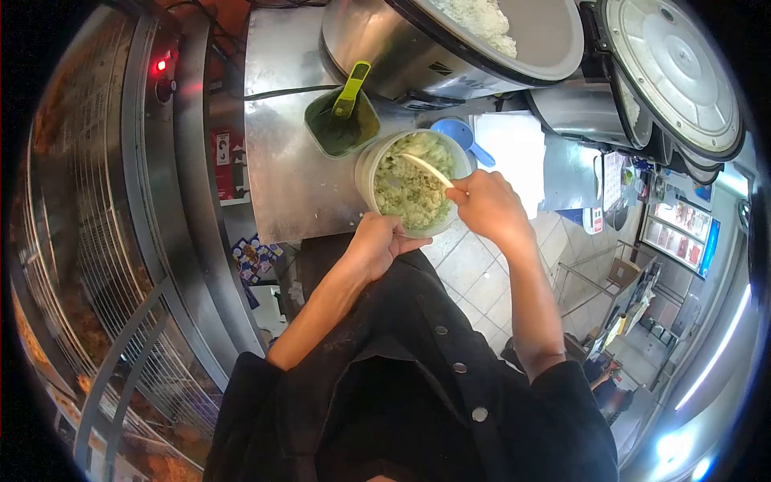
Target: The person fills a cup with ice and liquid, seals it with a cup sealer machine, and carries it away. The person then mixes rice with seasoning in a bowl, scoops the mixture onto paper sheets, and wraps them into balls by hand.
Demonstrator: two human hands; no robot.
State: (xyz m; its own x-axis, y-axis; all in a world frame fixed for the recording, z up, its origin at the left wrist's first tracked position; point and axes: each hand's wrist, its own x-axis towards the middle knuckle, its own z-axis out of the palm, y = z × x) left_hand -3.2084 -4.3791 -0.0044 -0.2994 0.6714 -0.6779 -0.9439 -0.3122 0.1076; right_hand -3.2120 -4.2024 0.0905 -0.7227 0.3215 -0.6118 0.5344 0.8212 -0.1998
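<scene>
Easiest way in is left of the left hand's (377, 247) grip on the tub (365, 178), over bare steel counter (277, 189). Further ahead, the green container (325, 135) and its lime handle (355, 83) block that lane, then the big rice cooker (385, 58) walls things off. Past the right hand's (491, 206) spoon (431, 168) grip, a blue scoop (459, 132) crowds the rim. Right of that grip's forearm, open air over floor tiles (551, 238).
</scene>
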